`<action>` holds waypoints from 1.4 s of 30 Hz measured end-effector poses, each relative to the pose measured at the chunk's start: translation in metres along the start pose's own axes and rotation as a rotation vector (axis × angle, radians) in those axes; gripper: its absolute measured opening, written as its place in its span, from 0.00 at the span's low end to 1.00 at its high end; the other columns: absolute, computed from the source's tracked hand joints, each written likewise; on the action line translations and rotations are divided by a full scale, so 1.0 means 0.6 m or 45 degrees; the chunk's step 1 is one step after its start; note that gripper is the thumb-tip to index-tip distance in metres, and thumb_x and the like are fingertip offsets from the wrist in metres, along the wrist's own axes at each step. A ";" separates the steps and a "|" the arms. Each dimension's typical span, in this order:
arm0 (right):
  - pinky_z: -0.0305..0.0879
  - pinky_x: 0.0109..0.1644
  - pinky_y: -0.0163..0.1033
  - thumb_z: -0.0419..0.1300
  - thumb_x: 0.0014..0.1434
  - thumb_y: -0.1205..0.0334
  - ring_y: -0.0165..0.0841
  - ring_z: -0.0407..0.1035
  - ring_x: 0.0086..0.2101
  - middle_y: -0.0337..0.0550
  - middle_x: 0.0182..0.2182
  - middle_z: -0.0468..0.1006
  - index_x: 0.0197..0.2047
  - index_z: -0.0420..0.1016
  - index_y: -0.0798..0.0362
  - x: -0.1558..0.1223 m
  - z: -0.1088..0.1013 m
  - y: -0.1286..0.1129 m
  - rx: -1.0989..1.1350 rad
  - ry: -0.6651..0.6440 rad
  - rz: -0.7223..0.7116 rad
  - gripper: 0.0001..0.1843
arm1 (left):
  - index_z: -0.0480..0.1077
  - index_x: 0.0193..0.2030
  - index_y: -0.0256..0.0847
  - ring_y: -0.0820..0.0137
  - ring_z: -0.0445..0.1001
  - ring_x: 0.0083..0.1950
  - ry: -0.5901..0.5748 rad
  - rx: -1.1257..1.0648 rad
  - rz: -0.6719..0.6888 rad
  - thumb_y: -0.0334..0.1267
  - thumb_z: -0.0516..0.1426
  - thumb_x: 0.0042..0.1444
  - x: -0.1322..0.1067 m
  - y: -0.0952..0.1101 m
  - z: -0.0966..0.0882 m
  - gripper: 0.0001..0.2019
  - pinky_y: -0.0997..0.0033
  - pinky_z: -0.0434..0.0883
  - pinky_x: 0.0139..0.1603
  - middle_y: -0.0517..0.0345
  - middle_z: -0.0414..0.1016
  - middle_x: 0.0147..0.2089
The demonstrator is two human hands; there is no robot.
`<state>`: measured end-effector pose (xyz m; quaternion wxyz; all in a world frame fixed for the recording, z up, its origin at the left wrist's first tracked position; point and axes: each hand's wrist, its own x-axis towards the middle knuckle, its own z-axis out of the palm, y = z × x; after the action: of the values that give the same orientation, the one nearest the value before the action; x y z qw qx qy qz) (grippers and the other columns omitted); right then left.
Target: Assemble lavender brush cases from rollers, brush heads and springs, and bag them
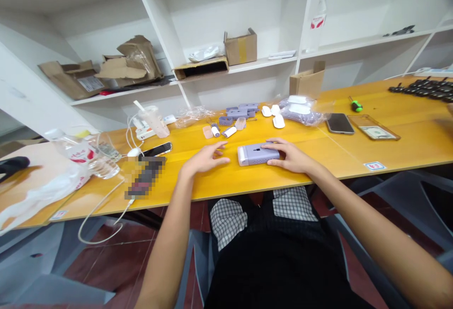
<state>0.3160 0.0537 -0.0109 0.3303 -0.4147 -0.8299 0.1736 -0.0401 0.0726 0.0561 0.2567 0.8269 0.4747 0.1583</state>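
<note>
A lavender plastic device (257,154) with a clear whitish end cap lies on the table in front of me; its exact kind I cannot tell. My right hand (289,156) grips its right end, thumb along the near side and fingers over the top. To the left of the cap, my left hand (207,158) hovers just over the wood with its fingers apart, holding nothing. Farther back lie several lavender casings (242,111), white caps (279,121), small white cylinders (230,132) and a peach-coloured clear cap (207,132).
Plastic bags of lavender parts (304,113) lie behind. A phone (340,123), a clear phone case (378,132) and a green screwdriver (356,106) are to the right. Leftward are a drink cup (155,121), another phone (155,150), cables and a water bottle (83,153). Shelves (240,68) stand behind.
</note>
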 end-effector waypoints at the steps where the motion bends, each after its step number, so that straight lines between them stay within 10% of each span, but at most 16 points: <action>1: 0.61 0.71 0.63 0.68 0.64 0.51 0.50 0.66 0.66 0.51 0.67 0.69 0.67 0.75 0.40 0.000 -0.001 0.000 -0.001 -0.002 0.001 0.28 | 0.72 0.63 0.40 0.57 0.80 0.57 0.014 0.053 -0.029 0.50 0.61 0.61 -0.006 -0.011 -0.016 0.27 0.57 0.74 0.59 0.44 0.79 0.61; 6: 0.62 0.71 0.62 0.67 0.64 0.51 0.50 0.67 0.65 0.50 0.67 0.69 0.67 0.75 0.40 0.001 -0.001 -0.003 -0.011 -0.011 0.009 0.28 | 0.79 0.39 0.39 0.61 0.80 0.40 -0.027 0.422 -0.192 0.43 0.54 0.64 -0.019 -0.020 -0.042 0.14 0.63 0.73 0.45 0.52 0.84 0.39; 15: 0.59 0.73 0.61 0.71 0.59 0.53 0.52 0.63 0.67 0.50 0.70 0.64 0.66 0.76 0.41 -0.006 -0.003 0.010 -0.082 0.047 0.044 0.31 | 0.75 0.50 0.36 0.54 0.82 0.45 0.077 0.769 0.127 0.37 0.49 0.68 0.029 0.131 0.145 0.15 0.59 0.75 0.46 0.41 0.83 0.48; 27: 0.57 0.74 0.61 0.70 0.57 0.53 0.54 0.60 0.69 0.51 0.74 0.55 0.73 0.62 0.42 -0.008 -0.003 -0.005 -0.065 0.089 0.060 0.43 | 0.73 0.51 0.42 0.55 0.77 0.54 0.135 0.487 0.164 0.45 0.59 0.61 0.021 0.070 0.104 0.14 0.54 0.74 0.58 0.48 0.77 0.53; 32: 0.58 0.73 0.61 0.71 0.54 0.58 0.51 0.64 0.67 0.50 0.68 0.67 0.71 0.65 0.42 -0.009 -0.009 -0.003 -0.020 0.068 -0.012 0.42 | 0.66 0.66 0.43 0.53 0.75 0.62 0.188 0.402 0.155 0.52 0.63 0.60 0.019 0.037 0.085 0.30 0.51 0.72 0.64 0.45 0.70 0.67; 37: 0.63 0.70 0.60 0.72 0.54 0.56 0.50 0.69 0.62 0.49 0.63 0.73 0.66 0.71 0.44 -0.004 -0.006 -0.004 0.015 0.059 -0.043 0.36 | 0.67 0.66 0.44 0.60 0.78 0.54 0.409 0.236 0.207 0.49 0.57 0.67 0.019 0.036 0.078 0.24 0.54 0.73 0.63 0.48 0.73 0.63; 42: 0.61 0.71 0.61 0.71 0.57 0.51 0.50 0.68 0.64 0.51 0.65 0.72 0.68 0.68 0.45 -0.003 -0.002 -0.006 -0.033 0.072 0.018 0.38 | 0.63 0.71 0.47 0.55 0.70 0.69 0.195 0.186 0.237 0.55 0.63 0.61 0.017 0.053 0.087 0.34 0.52 0.65 0.72 0.49 0.67 0.72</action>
<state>0.3157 0.0502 -0.0089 0.3472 -0.4295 -0.8194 0.1535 0.0141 0.0540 0.0319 0.1430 0.8694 0.4243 0.2089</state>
